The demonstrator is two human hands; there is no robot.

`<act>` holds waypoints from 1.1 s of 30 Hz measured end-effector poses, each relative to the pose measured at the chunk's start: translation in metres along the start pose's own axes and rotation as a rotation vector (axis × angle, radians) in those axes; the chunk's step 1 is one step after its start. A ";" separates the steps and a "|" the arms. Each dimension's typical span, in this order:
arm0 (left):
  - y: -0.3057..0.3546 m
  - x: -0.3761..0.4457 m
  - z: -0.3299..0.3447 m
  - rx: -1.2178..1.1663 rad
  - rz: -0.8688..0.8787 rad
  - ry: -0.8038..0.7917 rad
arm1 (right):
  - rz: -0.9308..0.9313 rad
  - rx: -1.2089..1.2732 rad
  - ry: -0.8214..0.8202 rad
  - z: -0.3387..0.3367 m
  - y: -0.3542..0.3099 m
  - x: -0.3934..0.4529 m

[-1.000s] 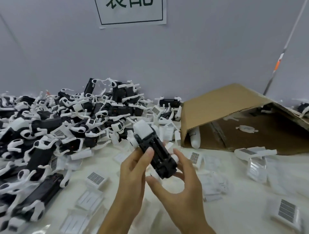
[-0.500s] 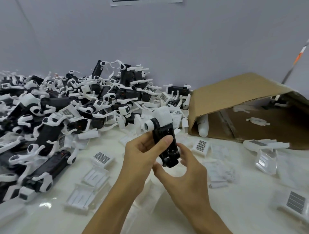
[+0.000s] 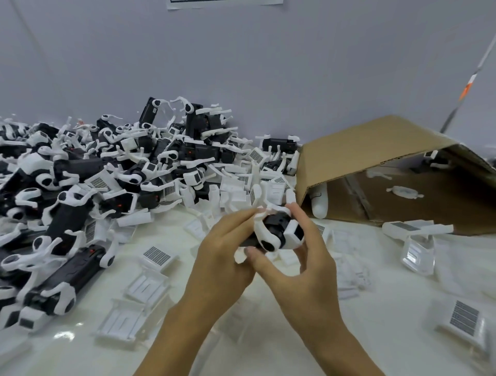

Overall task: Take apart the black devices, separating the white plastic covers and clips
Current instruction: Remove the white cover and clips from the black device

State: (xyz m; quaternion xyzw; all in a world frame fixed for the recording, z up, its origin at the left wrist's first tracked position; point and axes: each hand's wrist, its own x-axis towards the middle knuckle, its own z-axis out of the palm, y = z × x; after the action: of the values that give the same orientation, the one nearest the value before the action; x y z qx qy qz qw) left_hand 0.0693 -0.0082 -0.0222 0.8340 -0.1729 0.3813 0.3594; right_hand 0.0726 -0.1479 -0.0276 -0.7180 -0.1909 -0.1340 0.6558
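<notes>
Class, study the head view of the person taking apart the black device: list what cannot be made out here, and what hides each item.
- Black device: its near end is hidden by the left hand and right hand.
- Wall sign: cut off by the top edge, text unreadable.
- Cardboard box: right part cut off by the frame edge; interior shadowed.
- Device pile: continues past the left edge.

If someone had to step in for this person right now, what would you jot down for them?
Left hand and right hand: both grip one black device above the table, its white clip and white cover still attached.
Pile of assembled devices: at left, against the wall, still to be taken apart.
Loose white covers: lying on the table in front of and beside the hands.
Cardboard box: on its side at right, a few white parts inside.
Left to do: strip the held device, then work through the pile.
</notes>
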 end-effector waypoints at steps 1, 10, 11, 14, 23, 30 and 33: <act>0.000 0.000 0.001 0.008 0.014 0.001 | 0.012 -0.035 0.033 -0.001 0.000 0.001; 0.004 -0.005 0.006 0.069 0.032 -0.023 | 0.069 0.076 0.006 -0.011 -0.001 0.010; 0.004 -0.005 0.008 0.132 0.040 -0.026 | 0.094 0.121 -0.014 -0.009 -0.003 0.009; 0.004 -0.006 0.013 0.329 0.053 0.069 | 0.153 0.112 0.029 -0.003 -0.006 0.005; 0.017 -0.004 0.013 0.202 0.170 0.375 | 0.180 0.257 0.153 -0.009 -0.015 0.012; 0.028 0.014 -0.004 -1.089 -0.885 0.393 | -0.109 0.058 0.033 -0.012 -0.016 0.004; 0.032 0.014 -0.007 -1.273 -1.021 0.286 | -0.302 -0.121 -0.137 -0.006 -0.010 0.001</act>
State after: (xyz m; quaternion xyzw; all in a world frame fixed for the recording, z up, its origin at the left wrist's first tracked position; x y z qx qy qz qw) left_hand 0.0567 -0.0256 0.0061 0.3906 0.0916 0.1029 0.9102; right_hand 0.0689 -0.1527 -0.0176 -0.7268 -0.3323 -0.1929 0.5694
